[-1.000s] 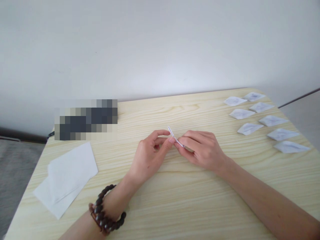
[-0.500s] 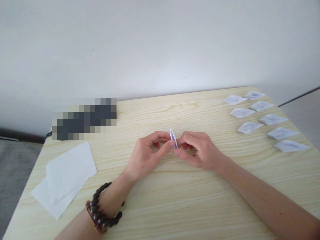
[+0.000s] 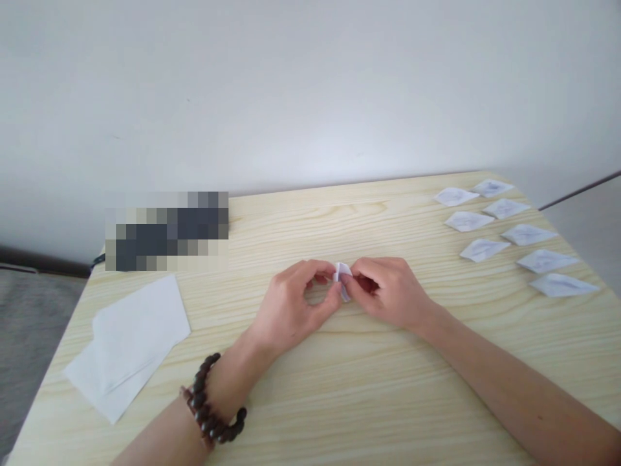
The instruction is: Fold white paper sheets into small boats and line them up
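Note:
A small folded piece of white paper (image 3: 343, 277) is pinched between both my hands above the middle of the light wooden table (image 3: 339, 388). My left hand (image 3: 291, 307), with a dark bead bracelet (image 3: 213, 414) on its wrist, grips the paper's left side with thumb and forefinger. My right hand (image 3: 385, 291) grips the right side, fingers curled. The paper looks slightly opened between the fingertips, and most of it is hidden by them.
Several finished folded paper shapes (image 3: 504, 233) lie in two rows at the table's far right corner. A stack of flat white sheets (image 3: 130, 340) lies at the left. A blurred dark object (image 3: 167, 230) sits at the back left. A white wall rises behind.
The folded paper stood out as a thin flat strip between my fingers; now both hands have closed in lower on it, and it looks spread open at the top.

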{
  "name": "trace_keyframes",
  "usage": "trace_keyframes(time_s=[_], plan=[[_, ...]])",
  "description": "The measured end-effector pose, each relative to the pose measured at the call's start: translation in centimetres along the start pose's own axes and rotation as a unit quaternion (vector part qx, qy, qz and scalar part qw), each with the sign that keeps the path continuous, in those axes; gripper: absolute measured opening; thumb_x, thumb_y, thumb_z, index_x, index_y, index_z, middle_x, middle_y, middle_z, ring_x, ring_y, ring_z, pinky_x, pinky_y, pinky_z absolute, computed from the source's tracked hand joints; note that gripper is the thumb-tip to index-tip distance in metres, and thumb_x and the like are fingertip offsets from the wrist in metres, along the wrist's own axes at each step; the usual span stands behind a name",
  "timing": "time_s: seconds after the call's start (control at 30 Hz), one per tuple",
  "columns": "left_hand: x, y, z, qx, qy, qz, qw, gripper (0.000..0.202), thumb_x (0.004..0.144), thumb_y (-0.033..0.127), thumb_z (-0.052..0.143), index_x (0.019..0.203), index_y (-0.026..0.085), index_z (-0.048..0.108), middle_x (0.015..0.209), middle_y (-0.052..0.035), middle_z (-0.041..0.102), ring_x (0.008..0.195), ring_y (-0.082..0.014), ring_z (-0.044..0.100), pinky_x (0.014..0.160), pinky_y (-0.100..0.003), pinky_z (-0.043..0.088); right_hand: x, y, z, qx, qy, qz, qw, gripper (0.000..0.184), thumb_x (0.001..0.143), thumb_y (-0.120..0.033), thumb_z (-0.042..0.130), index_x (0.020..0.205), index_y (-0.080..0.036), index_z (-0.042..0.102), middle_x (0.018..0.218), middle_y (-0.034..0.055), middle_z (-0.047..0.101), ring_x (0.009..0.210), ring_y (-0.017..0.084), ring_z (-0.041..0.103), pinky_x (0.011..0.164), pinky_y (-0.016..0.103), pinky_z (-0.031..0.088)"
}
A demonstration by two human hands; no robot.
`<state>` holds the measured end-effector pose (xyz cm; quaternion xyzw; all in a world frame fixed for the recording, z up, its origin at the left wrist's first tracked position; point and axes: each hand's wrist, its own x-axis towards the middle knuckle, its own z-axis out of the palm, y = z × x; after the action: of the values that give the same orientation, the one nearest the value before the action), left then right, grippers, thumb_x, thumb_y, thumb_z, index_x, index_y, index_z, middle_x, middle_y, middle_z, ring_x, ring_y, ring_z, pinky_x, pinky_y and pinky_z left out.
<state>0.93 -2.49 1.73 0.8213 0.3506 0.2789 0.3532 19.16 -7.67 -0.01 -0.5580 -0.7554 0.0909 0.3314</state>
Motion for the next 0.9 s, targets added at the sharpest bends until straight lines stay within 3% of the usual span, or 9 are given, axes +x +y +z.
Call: trace_keyframes(time_s=[0.1,0.2,0.33,0.53,0.9], plan=[[-0.1,-0.1,0.2,0.118,0.024,0.044,0.992,0.016,0.085,0.023,0.053,0.097,0.017,0.062,0.080,-0.0038,0.070,0.073,-0.0163,0.063,0.066,-0.027,0.048,0.0,0.0,0.0,-0.020,-0.008,-0.025,0.999,0.027,0.091,-0.023,0.052,0.065,-0.018,0.051,0.055,-0.0035,0.052,0.049,0.008,0.044,0.052,0.024,0.030],[-0.1,-0.2,0.2,0.200,0.044,0.037,0.978,0.021,0.084,0.025,0.052,0.102,0.016,0.057,0.084,-0.0053,0.070,0.075,-0.0187,0.064,0.062,-0.028,0.044,0.0,0.0,0.0,-0.028,-0.010,-0.040,0.999,0.024,0.092,-0.022,0.051,0.068,-0.018,0.054,0.058,-0.0028,0.054,0.050,0.009,0.046,0.052,0.024,0.031],[0.0,-0.3,0.2,0.252,0.012,0.054,0.966,0.015,0.086,0.026,0.048,0.076,0.018,0.056,0.067,-0.0023,0.062,0.063,-0.0171,0.058,0.054,-0.027,0.035,0.0,-0.2,0.1,-0.032,-0.019,-0.060,0.998,0.025,0.093,-0.021,0.050,0.069,-0.017,0.056,0.057,-0.0026,0.054,0.049,0.009,0.045,0.052,0.024,0.031],[0.0,-0.7,0.2,0.231,-0.025,0.103,0.967,0.033,0.092,0.023,0.042,0.061,0.017,0.048,0.053,0.0014,0.048,0.051,-0.0116,0.043,0.051,-0.026,0.027,0.0,-0.3,0.3,-0.046,-0.014,-0.024,0.999,0.028,0.092,-0.023,0.051,0.065,-0.017,0.054,0.056,-0.0026,0.054,0.049,0.009,0.047,0.053,0.024,0.031],[0.0,-1.3,0.3,0.281,0.066,0.067,0.955,0.030,0.081,0.020,0.051,0.052,0.017,0.045,0.047,0.0018,0.046,0.046,-0.0099,0.038,0.050,-0.025,0.021,0.1,-0.4,0.7,-0.079,0.066,0.034,0.994,0.027,0.087,-0.023,0.054,0.061,-0.017,0.054,0.051,-0.0031,0.055,0.045,0.008,0.046,0.050,0.023,0.031]])
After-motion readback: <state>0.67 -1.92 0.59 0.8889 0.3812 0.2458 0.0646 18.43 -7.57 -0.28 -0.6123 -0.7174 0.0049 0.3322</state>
